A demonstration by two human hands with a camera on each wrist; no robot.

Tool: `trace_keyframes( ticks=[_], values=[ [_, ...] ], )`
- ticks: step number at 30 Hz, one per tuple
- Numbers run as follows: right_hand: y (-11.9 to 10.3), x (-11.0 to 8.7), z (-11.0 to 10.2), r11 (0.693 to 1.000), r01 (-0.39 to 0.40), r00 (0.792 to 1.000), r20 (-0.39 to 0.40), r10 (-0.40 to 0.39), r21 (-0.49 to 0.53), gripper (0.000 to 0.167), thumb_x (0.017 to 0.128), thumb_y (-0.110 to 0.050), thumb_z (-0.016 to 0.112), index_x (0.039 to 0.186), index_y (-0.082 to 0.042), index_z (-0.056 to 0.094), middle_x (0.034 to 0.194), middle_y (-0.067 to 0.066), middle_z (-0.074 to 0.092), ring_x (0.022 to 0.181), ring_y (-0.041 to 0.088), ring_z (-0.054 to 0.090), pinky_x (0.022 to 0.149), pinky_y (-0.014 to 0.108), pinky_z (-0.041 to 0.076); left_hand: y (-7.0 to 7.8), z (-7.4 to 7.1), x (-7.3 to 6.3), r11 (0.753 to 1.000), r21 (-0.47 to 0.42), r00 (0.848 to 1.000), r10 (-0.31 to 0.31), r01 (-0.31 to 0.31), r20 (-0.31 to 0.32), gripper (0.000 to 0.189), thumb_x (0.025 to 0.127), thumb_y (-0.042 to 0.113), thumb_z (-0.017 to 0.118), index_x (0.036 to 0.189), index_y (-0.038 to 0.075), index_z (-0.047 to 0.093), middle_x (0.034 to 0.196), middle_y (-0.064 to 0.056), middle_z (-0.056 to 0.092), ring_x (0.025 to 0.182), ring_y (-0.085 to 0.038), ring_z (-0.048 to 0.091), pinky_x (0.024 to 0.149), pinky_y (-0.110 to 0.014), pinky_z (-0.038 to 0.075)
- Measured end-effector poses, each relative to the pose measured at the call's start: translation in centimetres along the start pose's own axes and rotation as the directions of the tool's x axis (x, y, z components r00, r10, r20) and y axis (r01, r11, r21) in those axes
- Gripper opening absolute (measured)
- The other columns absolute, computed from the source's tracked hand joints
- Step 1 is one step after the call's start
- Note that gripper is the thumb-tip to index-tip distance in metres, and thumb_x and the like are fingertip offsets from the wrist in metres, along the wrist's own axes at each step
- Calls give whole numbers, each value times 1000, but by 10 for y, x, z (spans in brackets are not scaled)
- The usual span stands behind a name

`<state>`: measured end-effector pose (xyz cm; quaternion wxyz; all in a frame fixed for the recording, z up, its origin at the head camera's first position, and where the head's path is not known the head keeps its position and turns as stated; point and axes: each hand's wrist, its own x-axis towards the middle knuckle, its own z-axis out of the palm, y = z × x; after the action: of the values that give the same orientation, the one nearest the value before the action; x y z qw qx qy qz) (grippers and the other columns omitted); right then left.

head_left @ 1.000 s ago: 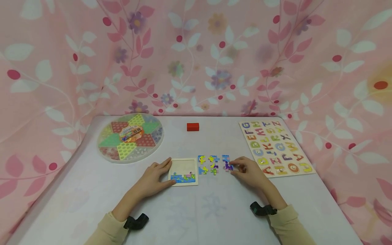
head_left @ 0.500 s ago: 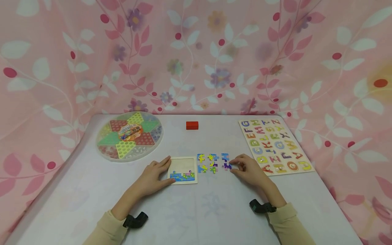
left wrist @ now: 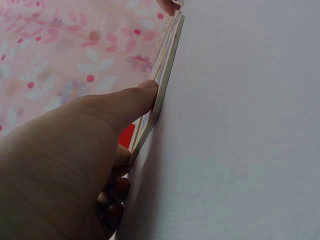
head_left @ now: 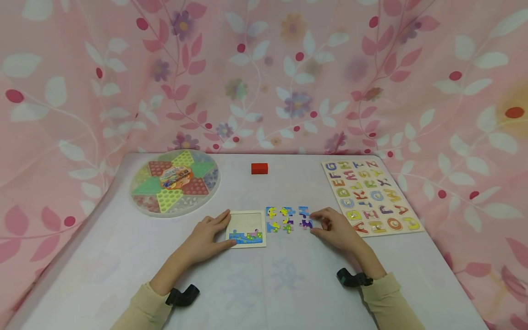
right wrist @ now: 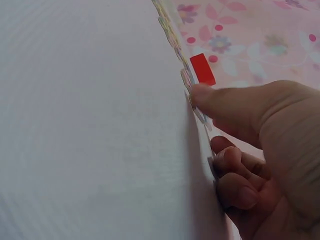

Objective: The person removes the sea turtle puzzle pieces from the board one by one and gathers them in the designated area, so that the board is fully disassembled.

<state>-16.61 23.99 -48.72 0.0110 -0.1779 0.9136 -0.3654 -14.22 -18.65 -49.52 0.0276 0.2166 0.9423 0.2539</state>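
Observation:
A small wooden puzzle tray (head_left: pixel 264 229) lies mid-table, its lower part filled with blue and green pieces. My left hand (head_left: pixel 206 240) holds its left side, thumb on the near edge and forefinger at the far corner. Loose jigsaw pieces (head_left: pixel 272 227) lie in short rows just right of the tray. My right hand (head_left: pixel 336 231) has thumb and forefinger at the right side of a purple jigsaw piece (head_left: pixel 305 224), below a blue piece (head_left: pixel 303 211). In the right wrist view the thumb (right wrist: pixel 205 97) touches the pieces' edge; the other fingers curl in.
A round Chinese checkers board (head_left: pixel 142 208) lies at the back left. An alphabet board (head_left: pixel 387 234) with coloured letters is on the right, beside my right hand. A red block (head_left: pixel 259 168) sits near the table's back edge. Patterned pink cloth (head_left: pixel 264 91) hangs behind.
The view has shifted slightly. Both hands, the tray and the jigsaw pieces keep their places.

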Motion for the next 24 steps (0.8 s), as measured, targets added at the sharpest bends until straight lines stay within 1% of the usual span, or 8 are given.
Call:
trace_keyframes(
  ticks=[3, 5, 8, 11, 15, 19, 21, 24],
  values=[
    [-3, 0, -2, 998, -52, 998, -16, 52, 30, 40, 91, -17, 86, 128, -10, 74, 110, 5, 66, 78, 13, 53, 68, 25, 43, 0, 1, 0, 1000, -3, 1000, 0, 0, 0, 87, 96, 53, 75, 161, 5, 44, 171, -6, 36, 122, -27, 52, 99, -50, 43],
    [-7, 3, -2, 997, -67, 997, -36, 69, 45, 39, 91, -18, 86, 128, -10, 74, 115, 7, 68, 79, 14, 54, 68, 25, 43, 0, 1, 0, 1000, -5, 1000, -1, 1, -1, 86, 96, 53, 75, 161, 5, 44, 171, -6, 36, 121, -27, 52, 99, -50, 43],
    [-15, 10, 1, 998, -51, 997, -60, 54, 48, 38, 91, -16, 86, 126, -8, 74, 118, 10, 69, 80, 15, 57, 69, 25, 45, -2, 1, 1, 1000, -8, 1000, -2, 2, 0, 87, 96, 54, 75, 161, 6, 44, 171, -6, 37, 120, -26, 52, 98, -49, 43],
    [-27, 21, 8, 999, -10, 998, -56, 12, 46, 36, 91, -15, 86, 124, -6, 75, 116, 11, 70, 80, 15, 58, 68, 24, 45, -2, 0, 1, 1000, -8, 1000, 1, -1, -1, 87, 95, 54, 76, 161, 6, 45, 171, -7, 38, 119, -25, 53, 98, -48, 43],
    [-51, 38, 19, 998, 35, 999, -18, -34, 58, 36, 91, -15, 86, 124, -6, 75, 115, 11, 70, 82, 16, 57, 68, 24, 45, 0, 1, 0, 1000, -14, 1000, 0, -1, -3, 87, 96, 54, 75, 161, 5, 45, 170, -7, 38, 120, -26, 53, 98, -49, 44],
    [-79, 54, 39, 993, 78, 996, 24, -81, 91, 37, 91, -16, 86, 124, -5, 75, 114, 10, 71, 81, 15, 57, 68, 24, 46, 0, 0, 0, 1000, -23, 1000, 3, -3, -6, 87, 96, 54, 74, 160, 4, 45, 170, -7, 38, 122, -28, 53, 100, -51, 43],
    [-93, 60, 52, 988, 100, 993, 53, -107, 122, 37, 92, -17, 85, 125, -4, 75, 110, 9, 71, 79, 13, 56, 68, 22, 46, 0, 1, -1, 1000, -20, 1000, 3, -3, -5, 87, 96, 55, 74, 160, 4, 45, 170, -7, 38, 123, -28, 54, 101, -52, 44],
    [-110, 66, 73, 969, 126, 981, 116, -153, 211, 37, 94, -18, 83, 127, -3, 73, 101, 5, 69, 72, 8, 55, 64, 20, 45, 1, 1, -1, 1000, -5, 1000, 2, -2, -6, 88, 96, 55, 75, 161, 5, 45, 170, -6, 38, 121, -27, 54, 99, -52, 45]
  ],
)
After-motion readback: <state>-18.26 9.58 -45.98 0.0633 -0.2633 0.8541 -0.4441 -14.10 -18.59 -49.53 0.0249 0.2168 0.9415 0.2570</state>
